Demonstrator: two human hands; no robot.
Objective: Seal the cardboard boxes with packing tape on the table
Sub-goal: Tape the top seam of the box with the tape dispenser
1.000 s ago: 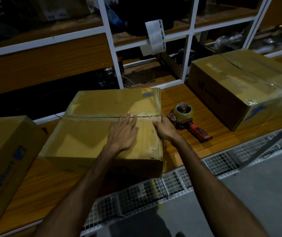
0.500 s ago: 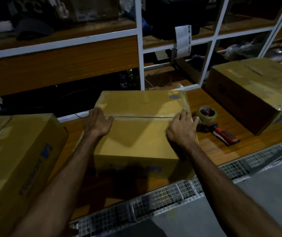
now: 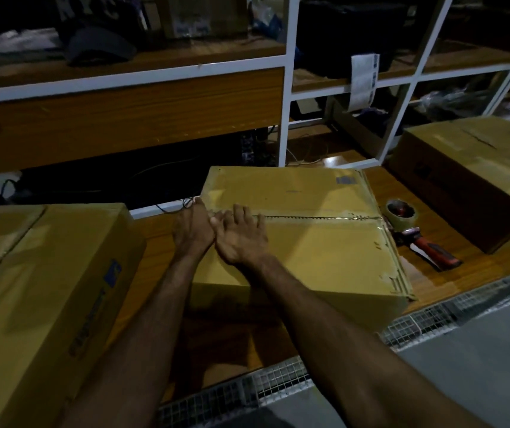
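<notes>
Middle box [image 3: 309, 242]: tan cardboard, flaps down, centre of the wooden tabletop [image 3: 433, 273]; taped seam runs across its top, right edge frayed and torn.
Left hand [image 3: 192, 231]: at the box's left top edge by the seam end, fingers fairly straight, resting on cardboard; grips nothing.
Right hand [image 3: 241, 239]: flat on the lid over the seam's left end, fingers extended, touching the left hand.
Tape dispenser [image 3: 414, 230]: red handle, lies just right of the box, untouched.
Other boxes: left box [image 3: 40, 298] at left edge, right box [image 3: 470, 174] at back-right corner.
Change vs 0.5 s ago: right hand was at the seam's right end; now at the left end, beside the left hand.
</notes>
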